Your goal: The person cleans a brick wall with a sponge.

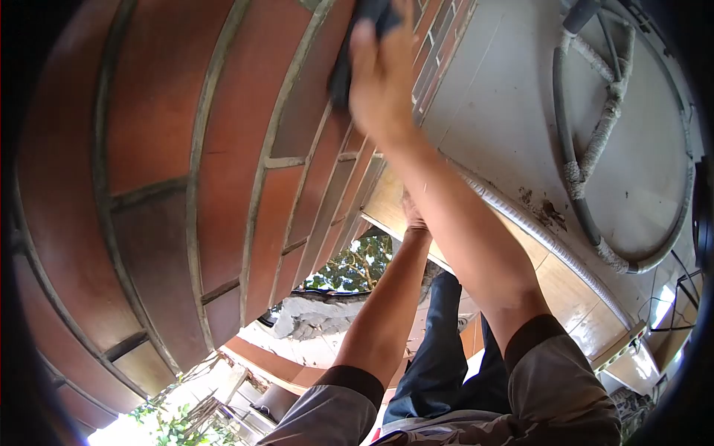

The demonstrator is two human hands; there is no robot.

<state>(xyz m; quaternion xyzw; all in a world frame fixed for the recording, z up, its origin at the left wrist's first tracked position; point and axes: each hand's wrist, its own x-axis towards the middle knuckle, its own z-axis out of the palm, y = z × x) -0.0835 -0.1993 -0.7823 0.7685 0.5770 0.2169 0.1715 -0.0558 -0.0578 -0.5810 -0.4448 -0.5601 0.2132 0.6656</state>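
My right hand (383, 93) is raised high against the brick-faced wall (242, 171). Its fingers, slightly blurred, grip a dark pad (342, 70) that lies against the wall's surface; whether it is a sponge or a folded cloth I cannot make out. Lower down, my left hand (413, 214) is by a pale wooden board (385, 195) beside the wall. The right forearm crosses in front of it, so its fingers are mostly hidden.
A round frame wrapped in cord (595, 156) is against the white panel (491, 89) on the right. A white ribbed hose (539, 227) runs along the panel's edge. Grey rubble (309, 316) and tree leaves (353, 264) show below the wall.
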